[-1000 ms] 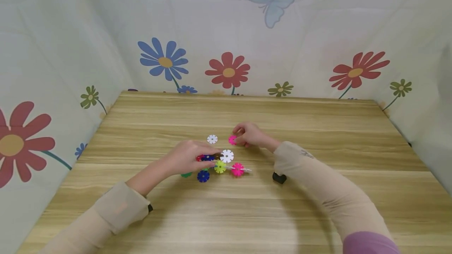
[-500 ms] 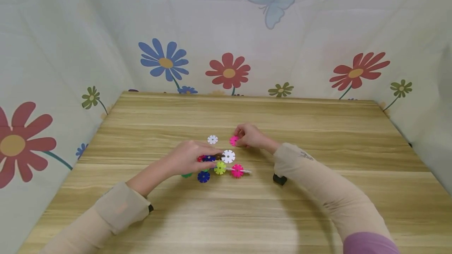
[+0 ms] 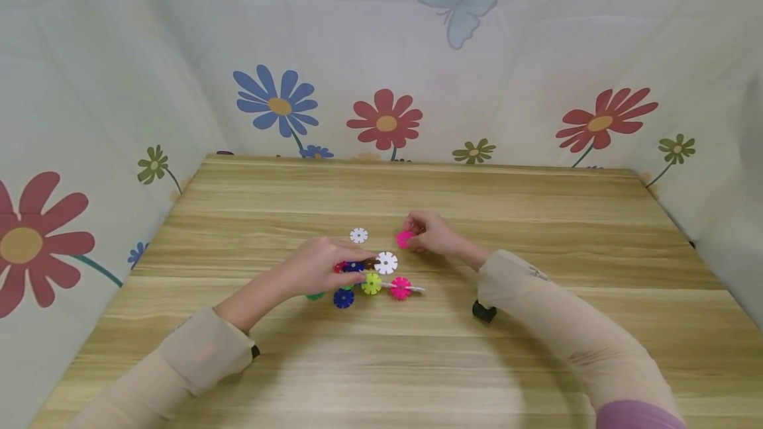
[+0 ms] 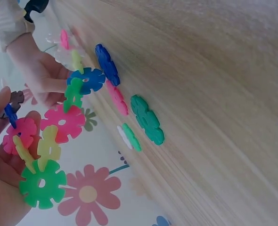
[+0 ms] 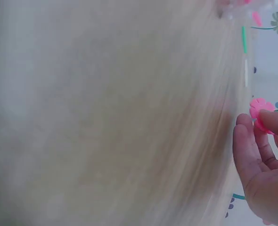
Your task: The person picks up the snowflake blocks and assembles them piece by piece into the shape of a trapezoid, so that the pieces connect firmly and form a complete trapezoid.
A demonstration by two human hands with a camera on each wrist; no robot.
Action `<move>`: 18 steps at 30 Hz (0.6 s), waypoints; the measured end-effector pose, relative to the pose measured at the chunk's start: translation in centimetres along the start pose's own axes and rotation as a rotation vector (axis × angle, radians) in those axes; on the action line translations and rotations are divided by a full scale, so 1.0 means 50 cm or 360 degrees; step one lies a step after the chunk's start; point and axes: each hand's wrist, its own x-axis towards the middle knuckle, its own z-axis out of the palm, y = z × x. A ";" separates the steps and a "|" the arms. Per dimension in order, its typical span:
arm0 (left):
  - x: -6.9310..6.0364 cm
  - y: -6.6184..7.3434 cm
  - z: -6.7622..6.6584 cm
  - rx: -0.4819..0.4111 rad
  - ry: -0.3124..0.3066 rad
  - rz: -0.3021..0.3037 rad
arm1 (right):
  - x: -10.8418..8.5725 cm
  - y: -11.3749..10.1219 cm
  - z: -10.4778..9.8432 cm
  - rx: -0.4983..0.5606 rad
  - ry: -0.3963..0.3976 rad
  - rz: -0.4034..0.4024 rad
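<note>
My left hand (image 3: 312, 267) holds a linked assembly of slotted, flower-shaped plastic discs. In the head view its white disc (image 3: 386, 263), yellow-green disc (image 3: 371, 284) and pink disc (image 3: 401, 288) stick out beyond the fingertips. The left wrist view shows more linked pieces by the palm, including a green disc (image 4: 42, 184) and a blue disc (image 4: 86, 81). Farther right, my right hand (image 3: 438, 236) pinches a separate pink disc (image 3: 403, 239) between thumb and fingers. In the right wrist view this pink disc (image 5: 260, 109) is partly covered by the thumb.
Loose on the wooden table (image 3: 381, 376) lie a white disc (image 3: 358, 236) behind the assembly and a dark blue disc (image 3: 343, 298) in front. A dark green disc (image 4: 147, 120) and a pink disc (image 4: 117, 97) lie near them. A flowered cloth (image 3: 334, 38) hangs behind the table.
My right hand has shifted slightly to the right, carrying the pink disc away from the loose white one. My left hand and its assembly have hardly moved.
</note>
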 end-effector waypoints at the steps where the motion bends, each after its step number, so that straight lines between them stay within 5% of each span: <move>1: 0.000 0.000 0.001 0.0002 0.0009 0.0001 | -0.007 -0.003 -0.002 0.0024 0.0010 -0.0013; 9: 0.002 0.001 0.002 0.0007 0.0046 -0.0016 | -0.059 -0.043 -0.013 0.0351 0.0019 -0.0197; 18: 0.001 0.004 0.001 0.0003 0.0039 -0.0033 | -0.104 -0.070 -0.010 0.0388 0.0003 -0.0286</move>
